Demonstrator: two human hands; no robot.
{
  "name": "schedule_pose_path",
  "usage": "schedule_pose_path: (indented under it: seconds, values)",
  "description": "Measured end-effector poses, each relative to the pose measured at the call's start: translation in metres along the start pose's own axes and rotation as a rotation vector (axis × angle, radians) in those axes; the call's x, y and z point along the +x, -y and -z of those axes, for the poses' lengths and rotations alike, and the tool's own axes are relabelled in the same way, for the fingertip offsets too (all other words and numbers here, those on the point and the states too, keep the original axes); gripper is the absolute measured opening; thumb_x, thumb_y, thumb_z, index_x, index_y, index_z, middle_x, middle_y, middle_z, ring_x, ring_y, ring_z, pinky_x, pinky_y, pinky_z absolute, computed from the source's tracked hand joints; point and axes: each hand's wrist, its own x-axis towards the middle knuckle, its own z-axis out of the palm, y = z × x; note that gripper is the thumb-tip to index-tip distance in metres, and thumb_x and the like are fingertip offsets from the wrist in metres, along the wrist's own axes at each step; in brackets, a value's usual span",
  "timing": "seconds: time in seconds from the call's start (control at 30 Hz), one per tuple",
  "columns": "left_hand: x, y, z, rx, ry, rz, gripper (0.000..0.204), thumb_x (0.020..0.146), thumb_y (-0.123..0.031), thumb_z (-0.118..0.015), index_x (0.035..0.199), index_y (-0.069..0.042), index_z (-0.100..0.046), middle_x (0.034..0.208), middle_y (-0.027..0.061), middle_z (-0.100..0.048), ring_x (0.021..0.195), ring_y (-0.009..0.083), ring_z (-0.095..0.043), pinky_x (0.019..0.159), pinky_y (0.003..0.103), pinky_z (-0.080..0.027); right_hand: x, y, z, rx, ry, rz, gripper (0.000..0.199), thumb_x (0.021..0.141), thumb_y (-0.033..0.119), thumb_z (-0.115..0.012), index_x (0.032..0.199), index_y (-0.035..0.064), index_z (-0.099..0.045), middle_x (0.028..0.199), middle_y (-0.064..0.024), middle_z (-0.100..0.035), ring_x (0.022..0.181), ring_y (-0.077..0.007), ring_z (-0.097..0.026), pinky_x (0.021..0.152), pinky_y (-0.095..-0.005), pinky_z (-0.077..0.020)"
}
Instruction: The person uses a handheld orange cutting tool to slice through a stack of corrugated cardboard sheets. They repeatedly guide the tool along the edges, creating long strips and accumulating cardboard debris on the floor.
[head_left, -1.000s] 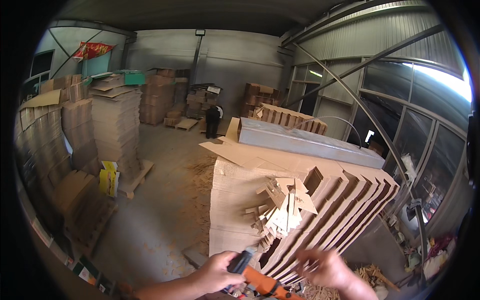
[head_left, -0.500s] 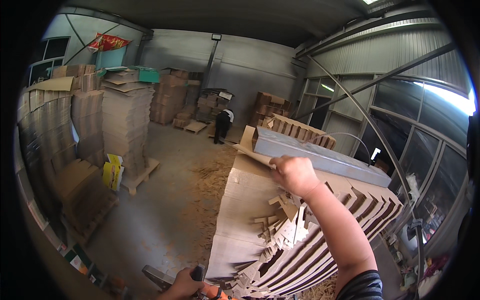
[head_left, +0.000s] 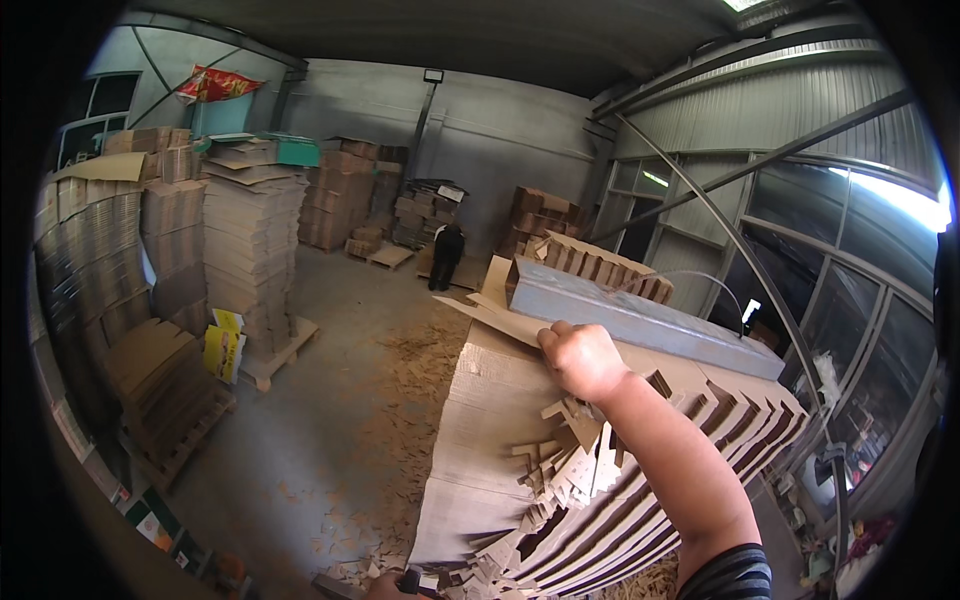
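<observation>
Top sheet [head_left: 505, 320]: on the cardboard stack [head_left: 465, 440], just left of the right hand
Right hand [head_left: 585, 362]: fingers clamped on the top sheet's edge
Left hand [head_left: 384, 588]: at the lower rim, fingers around a black tool [head_left: 409, 580], mostly cut off
Metal beam [head_left: 640, 312]: lying atop the stack
Scraps [head_left: 580, 470]: clinging along the stack's near side

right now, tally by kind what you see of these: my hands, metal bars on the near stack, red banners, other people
your hands, right hand and left hand: 2
metal bar on near stack: 1
red banner: 1
other person: 1
total: 5
</observation>
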Motion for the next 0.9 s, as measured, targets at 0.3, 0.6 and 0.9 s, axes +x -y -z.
schedule_pose_path:
  seconds: [0.3, 0.6, 0.9]
  values:
    - [0.015, 0.044, -0.016, -0.005, 0.079, -0.025, 0.014, 0.058, 0.0, -0.074, 0.068, 0.004, -0.064, 0.058, 0.0102, -0.062, 0.047, 0.0147, -0.058, 0.041, 0.023, -0.042, 0.001, -0.004, 0.002, 0.003, 0.124, 0.041, 0.012, 0.063, 0.007, -0.055, 0.075, 0.0038, -0.058, 0.077, -0.0127, -0.06, 0.073, -0.0308, -0.061, 0.062, -0.0381, -0.0503]
    - [0.014, 0.029, -0.002, 0.467, 0.067, 0.068, 0.043, 0.059, -0.026, -0.072, 0.089, 0.002, -0.06, 0.08, 0.0176, -0.064, 0.074, 0.0247, -0.064, 0.064, 0.035, -0.05, -0.008, -0.029, -0.025, 0.194, 0.03, -0.066, 0.013, 0.061, 0.006, -0.057, 0.074, 0.003, -0.062, 0.071, -0.0191, -0.057, 0.07, -0.036, -0.056, 0.062, -0.0424, -0.0457]
    - [-0.019, 0.026, 0.014, 0.349, -0.128, 0.075, 0.048, 0.06, -0.016, -0.068, 0.101, 0.004, -0.053, 0.087, 0.0211, -0.062, 0.079, 0.0291, -0.062, 0.067, 0.036, -0.048, -0.018, -0.078, -0.07, 0.325, -0.149, -0.328, 0.031, 0.073, 0.007, -0.068, 0.098, -0.0043, -0.054, 0.092, -0.0225, -0.055, 0.083, -0.0398, -0.054, 0.075, -0.0411, -0.0446]
